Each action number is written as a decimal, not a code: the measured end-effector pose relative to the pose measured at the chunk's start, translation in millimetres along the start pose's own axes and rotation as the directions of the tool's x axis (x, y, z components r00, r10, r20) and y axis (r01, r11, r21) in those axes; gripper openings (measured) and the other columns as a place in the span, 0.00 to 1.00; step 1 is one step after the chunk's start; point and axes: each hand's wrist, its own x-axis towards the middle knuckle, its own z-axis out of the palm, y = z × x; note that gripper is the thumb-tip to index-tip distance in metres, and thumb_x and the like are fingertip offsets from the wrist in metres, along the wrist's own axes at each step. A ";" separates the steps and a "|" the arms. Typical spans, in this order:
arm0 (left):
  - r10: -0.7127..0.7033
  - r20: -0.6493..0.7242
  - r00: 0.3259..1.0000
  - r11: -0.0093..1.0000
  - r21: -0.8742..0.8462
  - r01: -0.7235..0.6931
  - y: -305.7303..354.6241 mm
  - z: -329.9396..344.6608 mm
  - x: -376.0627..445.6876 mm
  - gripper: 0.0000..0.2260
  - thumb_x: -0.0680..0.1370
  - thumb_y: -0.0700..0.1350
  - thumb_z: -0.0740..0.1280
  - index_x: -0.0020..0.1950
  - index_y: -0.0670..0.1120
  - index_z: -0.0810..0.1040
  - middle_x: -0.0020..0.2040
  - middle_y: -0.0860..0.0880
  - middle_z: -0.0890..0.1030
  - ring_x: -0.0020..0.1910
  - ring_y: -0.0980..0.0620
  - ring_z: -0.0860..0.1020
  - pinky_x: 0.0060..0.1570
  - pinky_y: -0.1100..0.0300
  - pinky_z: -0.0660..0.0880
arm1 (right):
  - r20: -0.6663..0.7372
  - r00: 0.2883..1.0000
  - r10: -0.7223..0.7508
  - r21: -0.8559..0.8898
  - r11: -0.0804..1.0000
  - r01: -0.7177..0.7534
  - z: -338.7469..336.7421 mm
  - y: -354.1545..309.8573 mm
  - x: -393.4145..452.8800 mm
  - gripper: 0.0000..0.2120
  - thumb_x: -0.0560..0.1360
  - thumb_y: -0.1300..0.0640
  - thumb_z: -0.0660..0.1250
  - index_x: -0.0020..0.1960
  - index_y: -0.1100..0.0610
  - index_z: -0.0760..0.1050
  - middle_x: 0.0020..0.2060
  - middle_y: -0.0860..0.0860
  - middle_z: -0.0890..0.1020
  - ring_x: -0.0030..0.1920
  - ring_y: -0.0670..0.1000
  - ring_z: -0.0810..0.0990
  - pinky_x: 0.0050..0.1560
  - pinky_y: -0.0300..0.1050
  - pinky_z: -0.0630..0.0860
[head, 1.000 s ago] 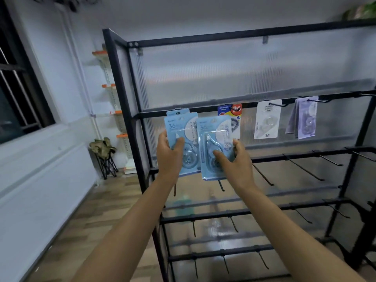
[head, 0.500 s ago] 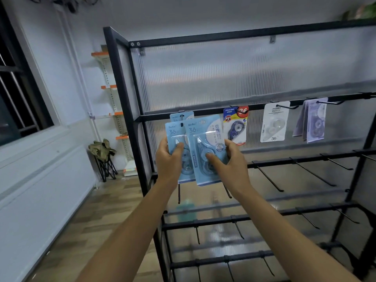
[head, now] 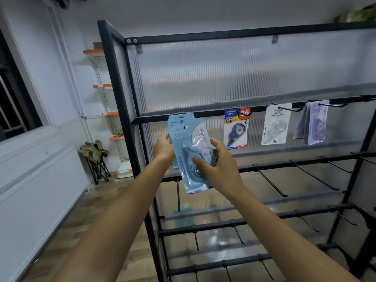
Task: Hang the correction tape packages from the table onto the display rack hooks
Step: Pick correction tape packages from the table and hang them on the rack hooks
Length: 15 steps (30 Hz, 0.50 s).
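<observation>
Across the right two thirds of the frame: black display rack (head: 130, 120) with ribbed translucent back panel (head: 213, 74), several horizontal bars, bare hooks (head: 269, 183) jutting forward on the lower rows. Along the upper bar, right of centre: three hung lots, namely a dark blue and yellow package (head: 236, 129), a white package (head: 274, 124) marked 36, and a purple bunch (head: 314, 123) at the far right. At the left edge: white wall unit (head: 30, 180), with a folded stool (head: 95, 159) in the corner by orange-edged shelves (head: 105, 85).

Centre of frame, held up in front of the bar's left end: light blue correction tape packages (head: 190, 151), at least two, overlapped almost into one stack. Long axis near vertical, top leaning slightly left, bottom swung right; hang-hole end up, at the level of the bar and just over it in the picture; printed face and clear blister toward the camera. Whether any hole is on a hook: cannot tell.

Left hand (head: 162, 148) clamped on the stack's left edge, thumb on the front near the 36, fingers hidden behind. Right hand (head: 218, 165) grasping the front package from the right, thumb pressed flat across the blister, fingers curled round the right edge.
</observation>
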 end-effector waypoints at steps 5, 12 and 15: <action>-0.073 -0.037 0.997 0.997 -0.019 0.072 -0.1 6.6 20.3 0.12 0.82 0.45 0.57 0.54 0.38 0.75 0.29 0.50 0.72 0.28 0.53 0.69 0.29 0.59 0.66 | 0.018 0.999 -0.030 -0.046 0.998 0.031 5.5 -1.7 2.6 0.22 0.73 0.52 0.70 0.66 0.51 0.69 0.44 0.32 0.75 0.45 0.30 0.77 0.43 0.29 0.76; -0.074 0.004 0.997 0.996 -0.045 0.074 -1.8 9.8 39.3 0.13 0.82 0.53 0.58 0.56 0.48 0.79 0.44 0.46 0.76 0.30 0.55 0.73 0.27 0.63 0.69 | 0.063 0.998 0.003 -0.057 0.998 0.001 14.5 6.2 10.0 0.19 0.75 0.55 0.69 0.64 0.53 0.70 0.49 0.40 0.79 0.48 0.41 0.81 0.47 0.40 0.81; 0.001 0.059 0.998 0.995 0.101 -0.007 -5.5 6.6 44.0 0.15 0.82 0.47 0.58 0.68 0.47 0.71 0.50 0.45 0.80 0.39 0.50 0.78 0.36 0.58 0.75 | 0.051 0.999 0.015 -0.069 0.998 -0.012 23.3 17.9 20.1 0.20 0.75 0.55 0.68 0.66 0.54 0.69 0.52 0.43 0.80 0.50 0.45 0.81 0.48 0.45 0.81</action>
